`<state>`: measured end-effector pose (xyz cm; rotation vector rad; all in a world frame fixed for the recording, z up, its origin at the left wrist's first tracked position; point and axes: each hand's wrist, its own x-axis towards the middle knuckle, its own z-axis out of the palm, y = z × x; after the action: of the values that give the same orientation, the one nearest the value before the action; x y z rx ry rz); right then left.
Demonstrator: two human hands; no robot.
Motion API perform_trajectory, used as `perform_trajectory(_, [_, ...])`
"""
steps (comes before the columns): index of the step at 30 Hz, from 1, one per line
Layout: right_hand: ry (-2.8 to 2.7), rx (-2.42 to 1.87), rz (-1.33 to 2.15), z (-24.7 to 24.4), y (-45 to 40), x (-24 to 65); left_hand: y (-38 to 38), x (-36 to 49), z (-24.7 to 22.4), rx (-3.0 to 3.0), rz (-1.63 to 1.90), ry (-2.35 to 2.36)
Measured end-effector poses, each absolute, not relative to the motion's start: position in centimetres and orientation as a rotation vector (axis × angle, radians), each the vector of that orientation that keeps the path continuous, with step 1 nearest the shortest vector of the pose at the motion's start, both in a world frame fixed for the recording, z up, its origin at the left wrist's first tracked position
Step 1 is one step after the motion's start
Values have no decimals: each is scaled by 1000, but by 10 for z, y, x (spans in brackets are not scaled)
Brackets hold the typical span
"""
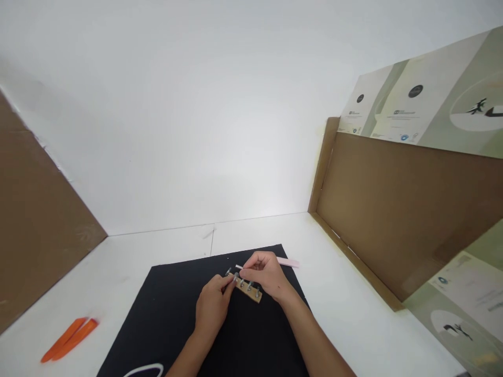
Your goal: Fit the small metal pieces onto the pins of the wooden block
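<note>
Narrow wooden strip [247,289] with upright steel bolts [250,285]: likely stiff, light, best held by edges; left hand [212,306] pinches one bolt; right hand [267,275] closed on slim silver rod [238,267].

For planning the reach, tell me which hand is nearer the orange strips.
Left. The left hand is to the right of the orange strips; the right hand is farther right.

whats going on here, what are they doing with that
A person is working with both bare hands over a wooden strip set with a row of upright metal bolts, on a black mat. The left hand has its fingertips at one bolt, while the right hand pinches a short silver pin just above the row. A pink strip lies past the hands, and two orange plastic pry tools lie on the white table to the left.
</note>
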<state>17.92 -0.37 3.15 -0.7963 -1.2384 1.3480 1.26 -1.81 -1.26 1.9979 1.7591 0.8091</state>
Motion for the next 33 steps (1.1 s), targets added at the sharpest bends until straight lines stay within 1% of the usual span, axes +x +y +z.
perform_trajectory(3, [-1251,-797,1341,31,-4,179,-17,13,-13,2030,761,1796])
perform_trajectory(6, [-1257,-817,1336,31,-4,179,-16,12,-14,2010,793,1785])
perform_trajectory(10, [-1238,-830,1324,34,-4,179,-17,6,-13,1934,858,1739])
perform_trajectory(15, [-1195,-841,1289,35,-1,179,-26,6,-10,1908,788,1648])
perform_trajectory(25, [-1188,-835,1280,31,2,179,-29,21,-10,1920,789,1538])
perform_trajectory(33, [-1197,-846,1262,27,5,177,-33,21,-13,2001,701,1629])
